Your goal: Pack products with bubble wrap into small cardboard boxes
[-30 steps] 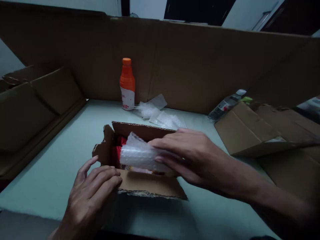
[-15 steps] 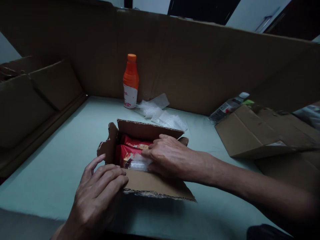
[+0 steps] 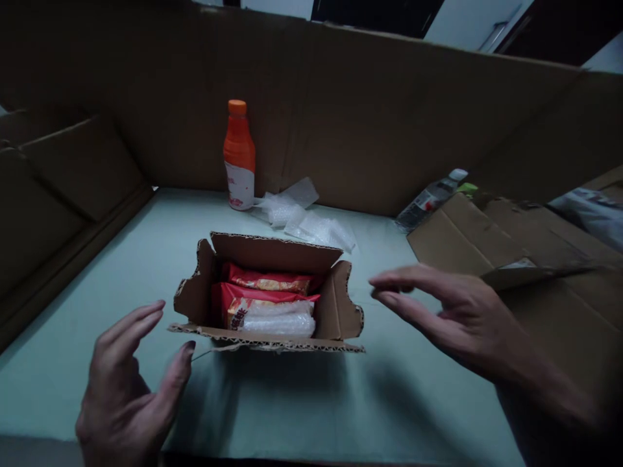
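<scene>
on the pale bench (image 3: 163, 253), an open cardboard box (image 3: 272, 251) is sitting near the middle, with red packets (image 3: 263, 295) and a clear bubble-wrap bundle (image 3: 280, 323) lying inside. the left hand (image 3: 124, 392) is hovering just beside the box, empty, thumb and fingers spread; the right hand (image 3: 457, 311) is hanging empty near the other end, thumb and fingertips nearly meeting. behind, an orange bottle (image 3: 239, 155) is standing upright.

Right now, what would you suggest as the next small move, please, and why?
Perhaps fold the right flap of the box inward with the right hand: that flap stands open, bubble wrap lies inside, and the hand looks empty.
</scene>
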The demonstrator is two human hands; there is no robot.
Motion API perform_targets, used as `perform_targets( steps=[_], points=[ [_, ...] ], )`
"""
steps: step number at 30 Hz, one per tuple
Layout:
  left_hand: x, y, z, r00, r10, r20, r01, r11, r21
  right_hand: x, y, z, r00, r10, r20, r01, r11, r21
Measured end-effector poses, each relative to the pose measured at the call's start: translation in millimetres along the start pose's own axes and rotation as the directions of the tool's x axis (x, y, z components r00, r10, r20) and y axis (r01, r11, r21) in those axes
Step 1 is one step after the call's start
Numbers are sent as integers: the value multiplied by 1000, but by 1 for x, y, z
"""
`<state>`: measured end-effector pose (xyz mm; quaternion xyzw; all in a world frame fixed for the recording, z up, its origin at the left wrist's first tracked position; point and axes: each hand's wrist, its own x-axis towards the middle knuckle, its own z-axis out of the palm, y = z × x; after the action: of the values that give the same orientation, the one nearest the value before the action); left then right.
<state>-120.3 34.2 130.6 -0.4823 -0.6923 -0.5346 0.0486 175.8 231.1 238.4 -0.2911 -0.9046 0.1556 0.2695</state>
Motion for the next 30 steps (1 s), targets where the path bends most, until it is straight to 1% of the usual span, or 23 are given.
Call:
perform_targets(
  steps=[1, 2, 3, 4, 5, 7, 8, 9, 10, 11, 13, 15, 17, 18, 20, 21, 23, 25, 26, 28, 30],
  points=[
    [-3, -7, 4, 994, -104, 36, 106, 992, -61, -19, 11, 2, 995, 101, -6, -101, 994, 36],
    [-6, -16, 8, 977, -190, 95, 201, 973, -114, -38, 19, 10, 981, 196, 17, -196, 978, 67],
    [-9, -25, 13, 953, -260, 157, 284, 947, -151, -53, 25, 23, 964, 262, 51, -266, 959, 94],
    [-12, -33, 19, 923, -324, 209, 361, 917, -171, -65, 28, 40, 952, 295, 86, -304, 945, 120],
    [-14, -42, 24, 888, -387, 248, 433, 885, -172, -72, 28, 60, 949, 294, 109, -309, 939, 151],
    [-15, -53, 33, 824, -486, 291, 540, 828, -149, -72, 23, 98, 968, 224, 112, -245, 941, 232],
    [-12, -55, 37, 804, -515, 298, 571, 808, -146, -65, 20, 113, 977, 192, 88, -209, 940, 268],
    [-8, -55, 42, 793, -533, 295, 590, 792, -156, -56, 18, 124, 983, 173, 60, -183, 938, 293],
    [-2, -51, 47, 794, -537, 284, 595, 783, -181, -47, 17, 130, 984, 174, 30, -175, 937, 303],
    [5, -45, 54, 803, -532, 267, 588, 779, -217, -39, 19, 130, 982, 191, -1, -182, 937, 299],
    [18, -25, 70, 836, -493, 241, 548, 774, -316, -31, 26, 119, 967, 247, -53, -225, 937, 267],
    [26, -4, 87, 867, -434, 246, 498, 765, -409, -37, 36, 99, 943, 311, -118, -279, 933, 225],
    [24, 11, 96, 881, -380, 281, 469, 774, -424, -52, 41, 81, 916, 355, -187, -317, 927, 202],
    [19, 14, 95, 880, -367, 301, 466, 787, -404, -61, 40, 77, 909, 363, -204, -324, 925, 201],
    [4, 10, 82, 863, -400, 309, 490, 810, -322, -77, 31, 79, 916, 353, -191, -310, 924, 223],
    [-4, 3, 70, 850, -438, 293, 514, 811, -279, -82, 25, 86, 929, 333, -164, -289, 926, 242],
    [-17, -14, 46, 808, -538, 239, 583, 789, -193, -86, 12, 104, 957, 269, -112, -229, 931, 283],
    [-23, -32, 27, 772, -594, 224, 628, 769, -123, -85, 4, 122, 974, 215, -76, -182, 932, 312],
    [-25, -38, 22, 761, -605, 235, 638, 763, -101, -86, 4, 128, 978, 200, -60, -171, 932, 318],
    [-28, -48, 19, 751, -615, 241, 646, 759, -74, -90, 8, 135, 983, 183, -27, -166, 934, 316],
    [-33, -55, 20, 748, -633, 202, 652, 758, -39, -97, 17, 135, 985, 170, 1, -163, 940, 301]
  ],
)
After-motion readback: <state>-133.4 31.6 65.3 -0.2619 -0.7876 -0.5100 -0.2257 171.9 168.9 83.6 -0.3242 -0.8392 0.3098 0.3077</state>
